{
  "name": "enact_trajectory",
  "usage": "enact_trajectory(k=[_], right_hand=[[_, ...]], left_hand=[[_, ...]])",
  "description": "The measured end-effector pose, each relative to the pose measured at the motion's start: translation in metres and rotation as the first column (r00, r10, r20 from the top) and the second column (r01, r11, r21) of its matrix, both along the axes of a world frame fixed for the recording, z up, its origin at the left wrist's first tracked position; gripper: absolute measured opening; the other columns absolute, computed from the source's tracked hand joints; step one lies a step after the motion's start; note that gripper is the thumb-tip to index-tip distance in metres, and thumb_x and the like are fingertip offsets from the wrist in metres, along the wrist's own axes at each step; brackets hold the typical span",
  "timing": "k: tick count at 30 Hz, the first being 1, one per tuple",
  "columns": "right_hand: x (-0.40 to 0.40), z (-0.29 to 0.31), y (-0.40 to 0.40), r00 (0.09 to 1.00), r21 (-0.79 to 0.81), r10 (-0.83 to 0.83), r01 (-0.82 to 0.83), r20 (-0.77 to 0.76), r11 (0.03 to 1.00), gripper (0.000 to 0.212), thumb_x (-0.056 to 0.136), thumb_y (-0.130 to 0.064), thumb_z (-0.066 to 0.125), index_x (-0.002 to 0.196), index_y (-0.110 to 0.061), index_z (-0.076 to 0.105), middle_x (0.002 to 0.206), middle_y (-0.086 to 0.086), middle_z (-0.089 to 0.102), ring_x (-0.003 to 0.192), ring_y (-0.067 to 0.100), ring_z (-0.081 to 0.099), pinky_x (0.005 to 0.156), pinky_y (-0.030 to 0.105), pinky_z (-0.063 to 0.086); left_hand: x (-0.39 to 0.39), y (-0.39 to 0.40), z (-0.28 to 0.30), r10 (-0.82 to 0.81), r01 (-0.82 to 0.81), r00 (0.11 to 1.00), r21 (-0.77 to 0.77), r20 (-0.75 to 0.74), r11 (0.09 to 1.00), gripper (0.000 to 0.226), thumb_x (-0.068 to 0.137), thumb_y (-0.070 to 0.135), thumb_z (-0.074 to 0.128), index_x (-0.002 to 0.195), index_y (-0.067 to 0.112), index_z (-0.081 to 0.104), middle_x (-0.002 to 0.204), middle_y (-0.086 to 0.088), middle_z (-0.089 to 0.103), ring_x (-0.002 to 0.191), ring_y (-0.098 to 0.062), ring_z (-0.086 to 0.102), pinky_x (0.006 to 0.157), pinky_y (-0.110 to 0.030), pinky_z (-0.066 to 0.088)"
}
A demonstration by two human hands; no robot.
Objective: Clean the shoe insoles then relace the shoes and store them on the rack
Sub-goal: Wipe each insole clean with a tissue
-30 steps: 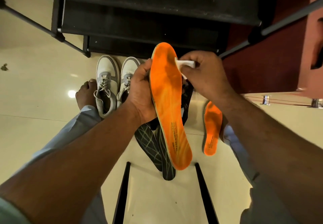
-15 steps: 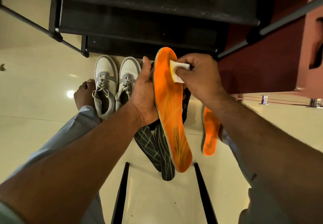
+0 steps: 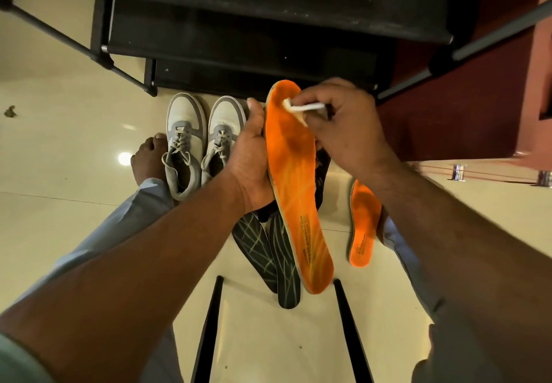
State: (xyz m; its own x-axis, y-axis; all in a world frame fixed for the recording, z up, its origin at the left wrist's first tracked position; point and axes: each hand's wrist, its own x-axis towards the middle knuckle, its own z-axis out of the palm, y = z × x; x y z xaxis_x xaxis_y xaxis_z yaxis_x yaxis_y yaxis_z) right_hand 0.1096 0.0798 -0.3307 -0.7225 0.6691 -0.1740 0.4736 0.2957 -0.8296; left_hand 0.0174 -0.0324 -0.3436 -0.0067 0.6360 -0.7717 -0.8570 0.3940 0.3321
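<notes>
i'm looking down at what reads as a home entryway or hall: glossy cream floor tiles (image 3: 74, 233) reflecting a ceiling light at 9 o'clock, a black tiered shoe rack (image 3: 239, 38) across 12 o'clock, a pair of grey and white sneakers (image 3: 203, 140) parked before it, and reddish wooden furniture (image 3: 466, 107) at 2 o'clock.

Bare floor (image 3: 74, 218) lies open to the left of the grey sneakers (image 3: 203, 140), while the black rack (image 3: 239, 38) blocks the way ahead and dark insoles (image 3: 268, 254) and a second orange insole (image 3: 363, 227) clutter the floor between the legs.
</notes>
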Motion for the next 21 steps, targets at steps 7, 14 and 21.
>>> enact_trajectory(k=[7,14,21], right_hand=[[0.006,-0.013,-0.002,0.940,0.210,0.312,-0.336,0.137,0.918,0.013,0.086,-0.009,0.063,0.093,-0.013,0.072,0.098,0.002,0.063,0.091,0.018,0.060,0.076,0.040,0.053],[0.000,0.001,-0.020,0.890,0.190,0.454,-0.455,0.047,0.870,0.017,0.082,-0.009,0.056,0.086,-0.012,0.072,0.091,0.002,0.065,0.083,0.013,0.060,0.072,0.026,0.049],[0.008,-0.012,-0.004,0.919,0.187,0.345,-0.379,0.191,0.906,0.008,0.083,-0.010,0.066,0.089,-0.011,0.071,0.094,0.005,0.062,0.084,0.018,0.059,0.072,0.036,0.053]], left_hand=[[-0.002,0.000,0.002,0.021,-0.021,0.999,0.023,0.034,1.000,0.084,0.089,0.079,0.008,0.138,0.026,0.052,0.127,-0.015,0.066,0.115,-0.033,0.065,0.089,-0.047,0.057],[-0.002,-0.002,0.000,0.022,-0.023,0.998,0.019,0.056,1.000,0.086,0.089,0.080,0.013,0.136,0.021,0.054,0.119,-0.016,0.069,0.108,-0.032,0.068,0.083,-0.046,0.059],[-0.001,-0.002,-0.004,0.003,-0.004,1.000,0.033,0.026,0.999,0.087,0.088,0.080,0.010,0.147,0.025,0.043,0.133,-0.016,0.062,0.121,-0.035,0.061,0.096,-0.051,0.052]])
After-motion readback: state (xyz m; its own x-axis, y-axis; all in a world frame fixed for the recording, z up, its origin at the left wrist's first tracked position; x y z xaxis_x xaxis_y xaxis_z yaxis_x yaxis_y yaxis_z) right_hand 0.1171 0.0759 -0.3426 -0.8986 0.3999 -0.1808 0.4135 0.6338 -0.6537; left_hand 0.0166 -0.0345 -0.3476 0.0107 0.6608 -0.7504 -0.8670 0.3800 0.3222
